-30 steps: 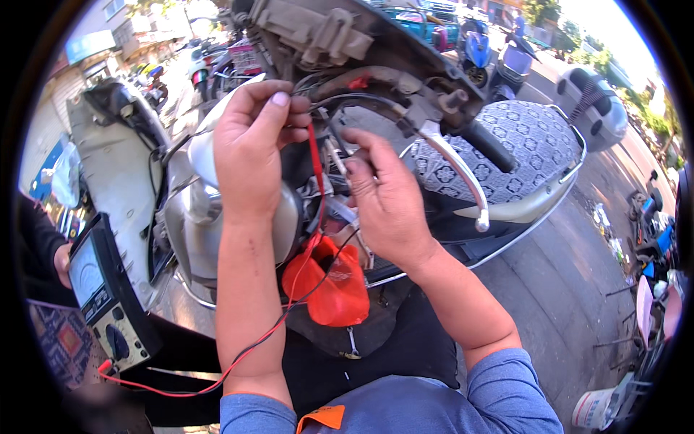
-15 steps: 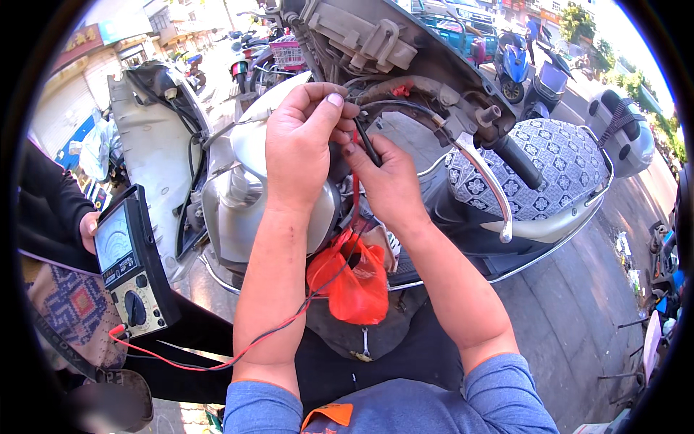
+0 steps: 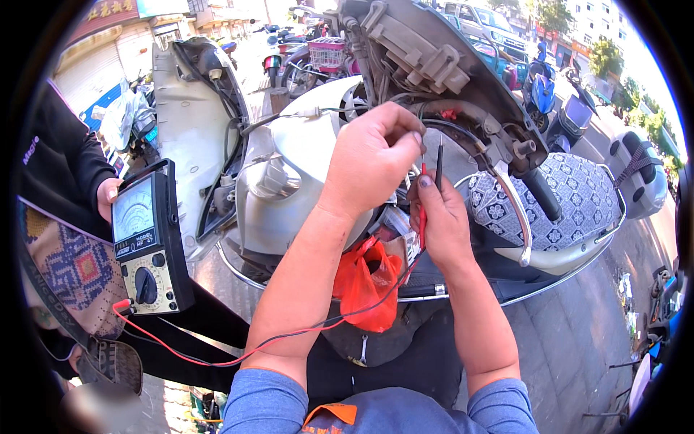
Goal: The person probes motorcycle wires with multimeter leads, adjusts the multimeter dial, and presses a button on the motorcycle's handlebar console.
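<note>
My left hand [image 3: 372,159] is closed beside the scooter's exposed wiring and handlebar, fingertips pinched on something too small to make out. Just below and right of it, my right hand [image 3: 441,220] grips the test probes, a red one [image 3: 423,212] and a black one [image 3: 439,166], their tips pointing up. Their red and black leads [image 3: 311,327] trail across my left forearm to an analog multimeter [image 3: 144,282] at the left, held up by another person's hand [image 3: 108,189]. A red plastic bag [image 3: 369,296] hangs on the scooter below my hands.
Around my hands are the scooter's pale front panel [image 3: 282,166], raised dark cover [image 3: 426,50], chrome brake lever [image 3: 522,217] and patterned seat [image 3: 571,188]. A removed panel [image 3: 184,159] stands at left, a wrench [image 3: 364,347] lies below, and other scooters [image 3: 538,87] are parked behind.
The view has shifted, moving the scene rightward. My right hand has moved slightly down relative to the left, and the red and black probes now show upright side by side in it.
</note>
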